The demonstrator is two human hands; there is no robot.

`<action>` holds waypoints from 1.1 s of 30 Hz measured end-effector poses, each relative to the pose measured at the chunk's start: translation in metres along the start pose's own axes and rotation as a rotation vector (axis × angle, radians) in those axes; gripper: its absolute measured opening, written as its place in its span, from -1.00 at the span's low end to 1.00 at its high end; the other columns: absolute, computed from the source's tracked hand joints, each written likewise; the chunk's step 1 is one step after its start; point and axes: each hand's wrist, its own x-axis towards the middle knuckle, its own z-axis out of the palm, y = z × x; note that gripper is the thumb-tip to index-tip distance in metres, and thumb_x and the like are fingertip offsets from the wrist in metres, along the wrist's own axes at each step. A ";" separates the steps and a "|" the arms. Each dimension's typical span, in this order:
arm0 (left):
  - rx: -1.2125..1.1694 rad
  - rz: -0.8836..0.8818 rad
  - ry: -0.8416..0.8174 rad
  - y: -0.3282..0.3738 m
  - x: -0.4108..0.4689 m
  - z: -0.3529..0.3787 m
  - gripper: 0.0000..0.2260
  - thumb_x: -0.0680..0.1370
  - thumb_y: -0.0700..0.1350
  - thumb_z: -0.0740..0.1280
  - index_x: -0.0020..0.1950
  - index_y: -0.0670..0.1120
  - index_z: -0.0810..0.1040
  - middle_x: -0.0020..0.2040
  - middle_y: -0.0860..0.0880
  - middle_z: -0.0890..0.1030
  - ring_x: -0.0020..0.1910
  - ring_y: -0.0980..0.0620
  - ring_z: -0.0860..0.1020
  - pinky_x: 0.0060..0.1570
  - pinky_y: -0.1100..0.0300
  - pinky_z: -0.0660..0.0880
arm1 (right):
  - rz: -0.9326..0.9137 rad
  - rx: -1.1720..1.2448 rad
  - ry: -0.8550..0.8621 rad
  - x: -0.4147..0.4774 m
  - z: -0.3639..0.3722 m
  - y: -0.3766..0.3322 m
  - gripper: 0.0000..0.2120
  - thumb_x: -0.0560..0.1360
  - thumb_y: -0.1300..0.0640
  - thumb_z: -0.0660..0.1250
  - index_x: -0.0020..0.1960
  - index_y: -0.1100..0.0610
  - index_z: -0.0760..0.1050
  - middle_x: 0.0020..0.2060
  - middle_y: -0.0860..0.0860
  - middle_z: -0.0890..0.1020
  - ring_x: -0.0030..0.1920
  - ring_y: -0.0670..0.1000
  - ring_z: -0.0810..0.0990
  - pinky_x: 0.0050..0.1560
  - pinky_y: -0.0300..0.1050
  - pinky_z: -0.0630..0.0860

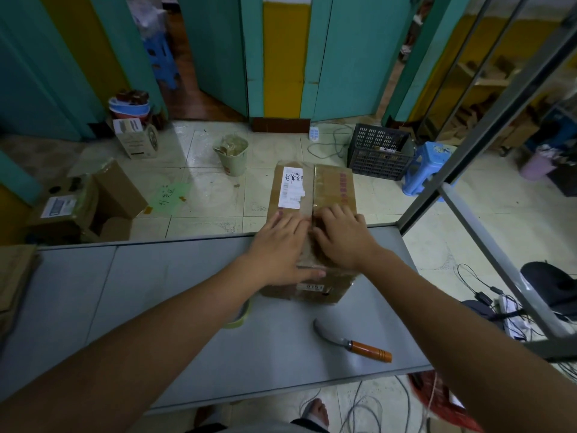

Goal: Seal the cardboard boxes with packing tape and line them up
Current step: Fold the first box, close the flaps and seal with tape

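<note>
One hooked knife (352, 342) with an orange handle lies near right on the grey table (156, 307); a tape roll (239, 318) is half hidden under the left forearm. Beyond, left hand (281, 245) and right hand (343, 239) press flat, fingers spread, on the cardboard box (331, 189), either side of its centre seam, equally near. Box at table's far edge, long axis near-to-far, far end overhanging. Judgement: tape runs along that seam. Further: tiled floor (212, 189), opened boxes (93, 198) left, black crate (379, 154), teal doors (352, 57).

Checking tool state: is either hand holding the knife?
No, the knife lies on the table while the left hand and right hand press flat on the box.
</note>
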 end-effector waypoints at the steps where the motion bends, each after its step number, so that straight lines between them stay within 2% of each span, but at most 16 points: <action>1: -0.022 -0.008 -0.021 0.000 0.005 -0.003 0.06 0.38 0.67 0.15 0.59 -0.10 0.23 0.53 -0.02 0.33 0.57 -0.06 0.29 0.65 -0.16 0.06 | 0.027 0.047 0.011 0.009 -0.005 0.002 -0.64 0.67 -0.15 0.12 0.33 0.02 0.45 0.27 0.00 0.49 0.29 0.08 0.43 0.28 0.12 0.35; 2: -0.055 -0.021 -0.044 0.000 0.010 -0.005 0.10 0.35 0.69 0.14 0.59 -0.10 0.20 0.52 -0.03 0.32 0.58 -0.08 0.29 0.65 -0.18 0.06 | 0.047 0.071 0.021 0.017 -0.008 0.004 -0.65 0.68 -0.13 0.13 0.33 0.03 0.45 0.27 0.02 0.49 0.31 0.09 0.43 0.29 0.12 0.36; 4: -0.105 -0.057 -0.074 0.004 0.017 -0.006 0.20 0.30 0.73 0.12 0.62 -0.13 0.13 0.58 -0.06 0.25 0.62 -0.11 0.24 0.66 -0.21 0.03 | 0.065 0.083 0.007 0.031 -0.010 0.005 -0.58 0.70 -0.09 0.12 0.49 0.07 0.36 0.45 0.06 0.42 0.47 0.14 0.35 0.43 0.19 0.30; 6: -0.072 -0.085 -0.111 0.008 0.020 -0.005 0.30 0.29 0.75 0.07 0.70 -0.18 0.00 0.71 -0.09 0.08 0.70 -0.09 0.07 0.66 -0.23 -0.02 | 0.053 0.086 -0.057 0.043 -0.007 0.004 -0.47 0.74 -0.06 0.03 0.66 0.09 0.15 0.66 0.04 0.18 0.66 0.10 0.10 0.60 0.21 0.09; 7: -0.042 -0.094 -0.139 0.009 0.020 -0.004 0.31 0.30 0.75 0.02 0.72 -0.20 -0.09 0.74 -0.10 -0.04 0.72 -0.06 -0.06 0.66 -0.23 -0.07 | 0.041 0.080 -0.091 0.048 -0.005 0.004 -0.45 0.75 -0.06 -0.01 0.70 0.10 0.07 0.69 0.01 0.08 0.69 0.05 -0.02 0.65 0.20 -0.01; 9: -0.017 -0.113 -0.186 0.010 0.018 -0.001 0.29 0.35 0.74 -0.07 0.72 -0.20 -0.21 0.75 -0.11 -0.17 0.72 -0.01 -0.23 0.65 -0.23 -0.18 | 0.023 0.054 -0.128 0.054 -0.001 0.004 -0.43 0.76 -0.07 -0.08 0.71 0.10 -0.02 0.71 0.00 -0.02 0.69 0.00 -0.11 0.66 0.19 -0.09; 18: 0.001 -0.131 -0.214 0.013 0.017 0.004 0.26 0.37 0.72 -0.13 0.73 -0.20 -0.20 0.75 -0.10 -0.14 0.71 0.01 -0.26 0.64 -0.22 -0.27 | 0.018 -0.068 -0.111 0.053 0.020 0.009 -0.41 0.74 -0.13 -0.16 0.72 0.05 -0.09 0.70 -0.05 -0.10 0.69 -0.02 -0.17 0.66 0.21 -0.13; 20: -0.015 -0.123 -0.182 0.014 0.015 0.005 0.24 0.38 0.71 -0.14 0.72 -0.21 -0.20 0.75 -0.12 -0.15 0.71 -0.01 -0.27 0.64 -0.22 -0.25 | 0.012 0.042 -0.064 0.051 0.018 0.011 -0.43 0.75 -0.12 -0.09 0.71 0.04 0.00 0.70 -0.06 -0.02 0.69 -0.03 -0.12 0.66 0.18 -0.11; 21: -0.024 -0.113 -0.169 0.014 0.013 0.004 0.22 0.40 0.70 -0.14 0.73 -0.21 -0.19 0.75 -0.13 -0.15 0.71 -0.02 -0.27 0.65 -0.22 -0.24 | 0.015 0.161 -0.015 0.049 0.016 0.011 -0.46 0.75 -0.09 -0.02 0.69 0.03 0.13 0.69 -0.05 0.07 0.69 -0.03 -0.05 0.66 0.17 -0.08; 24: -0.222 -0.100 -0.062 0.007 0.009 0.003 0.12 0.47 0.65 -0.07 0.74 -0.17 -0.03 0.75 -0.11 -0.03 0.72 0.02 -0.19 0.66 -0.21 -0.18 | 0.105 0.639 0.258 0.034 0.006 0.015 -0.66 0.71 0.09 0.21 0.45 0.02 0.53 0.51 -0.04 0.48 0.55 -0.06 0.32 0.60 0.13 0.22; 25: -0.360 -0.126 0.044 0.004 0.006 0.002 0.02 0.52 0.59 0.01 0.73 -0.13 0.08 0.75 -0.07 0.06 0.72 0.03 -0.09 0.67 -0.21 -0.11 | 0.163 0.719 0.378 0.027 0.004 0.017 -0.71 0.69 0.10 0.27 0.38 0.02 0.58 0.42 -0.04 0.56 0.46 -0.08 0.42 0.54 0.12 0.32; 27: -0.592 -0.237 0.337 -0.002 -0.002 0.003 -0.26 0.60 0.37 0.26 0.65 -0.05 0.30 0.67 -0.02 0.26 0.65 0.01 0.17 0.64 -0.19 0.14 | 0.317 0.736 0.543 0.011 0.004 0.025 -0.72 0.64 0.04 0.37 0.34 0.02 0.59 0.35 -0.03 0.58 0.38 -0.06 0.47 0.48 0.10 0.39; 28: -0.669 -0.325 0.438 -0.006 -0.005 0.006 -0.34 0.60 0.25 0.36 0.61 -0.03 0.33 0.61 -0.03 0.31 0.60 0.01 0.24 0.60 -0.14 0.25 | 0.420 0.739 0.540 0.003 0.006 0.030 -0.62 0.61 -0.03 0.41 0.39 0.03 0.54 0.38 -0.02 0.55 0.41 -0.02 0.46 0.49 0.08 0.39; 29: -0.747 -0.430 0.467 -0.010 -0.007 0.007 -0.35 0.59 0.16 0.42 0.60 -0.03 0.32 0.58 -0.05 0.32 0.56 0.01 0.27 0.57 -0.10 0.30 | 0.531 0.768 0.471 -0.006 0.008 0.035 -0.48 0.59 -0.12 0.43 0.48 0.05 0.46 0.44 0.01 0.51 0.45 0.02 0.45 0.50 0.09 0.38; 31: -0.907 -0.644 0.306 -0.018 -0.007 0.007 -0.25 0.60 0.13 0.45 0.68 -0.04 0.18 0.61 -0.09 0.26 0.59 -0.03 0.27 0.56 -0.07 0.29 | 0.692 0.942 0.253 -0.020 0.015 0.041 -0.31 0.56 -0.22 0.42 0.56 0.10 0.37 0.47 0.07 0.50 0.43 0.09 0.50 0.46 0.17 0.45; 33: -1.026 -0.725 0.079 -0.024 -0.006 0.004 -0.26 0.64 0.15 0.40 0.71 0.01 0.12 0.60 -0.06 0.34 0.59 -0.07 0.34 0.52 -0.04 0.36 | 0.719 1.165 0.080 -0.030 0.024 0.040 -0.46 0.58 -0.22 0.40 0.42 0.08 0.52 0.28 0.07 0.67 0.22 0.08 0.68 0.32 0.15 0.59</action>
